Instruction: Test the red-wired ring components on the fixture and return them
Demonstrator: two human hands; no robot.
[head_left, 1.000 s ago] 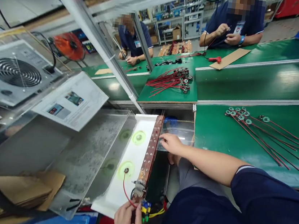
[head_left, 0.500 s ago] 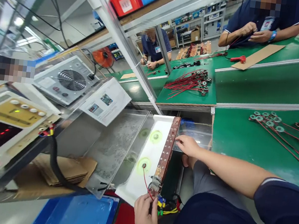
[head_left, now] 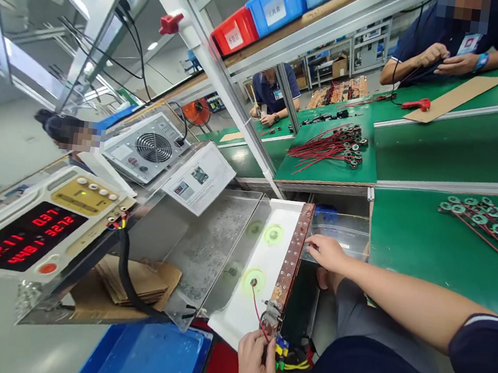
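Observation:
My left hand (head_left: 257, 363) is closed at the lower end of a white board, pinching a thin red wire (head_left: 256, 306). That wire runs up to a small round part (head_left: 253, 283) lying in a pale green ring on the white board (head_left: 224, 319). My right hand (head_left: 326, 253) is beside the copper-brown strip (head_left: 290, 264) with its rows of screws, fingers bent together near its edge; what they hold, if anything, is hidden. A metal clamp (head_left: 272, 316) and yellow and green wires (head_left: 293, 366) are just above and beside my left hand. A second green ring (head_left: 274, 235) is higher on the board.
A meter with lit red digits (head_left: 27, 238) stands at left, its black cable (head_left: 123, 268) running down. A blue tray (head_left: 137, 354) lies below. Round parts with red wires (head_left: 477, 214) lie on the green table (head_left: 423, 250). Co-workers sit behind (head_left: 465, 50).
The meter's digits went from zeros and dashes to several numbers. The whole view has shifted, so everything sits further right and the meter shows more fully. Both hands keep their places at the board.

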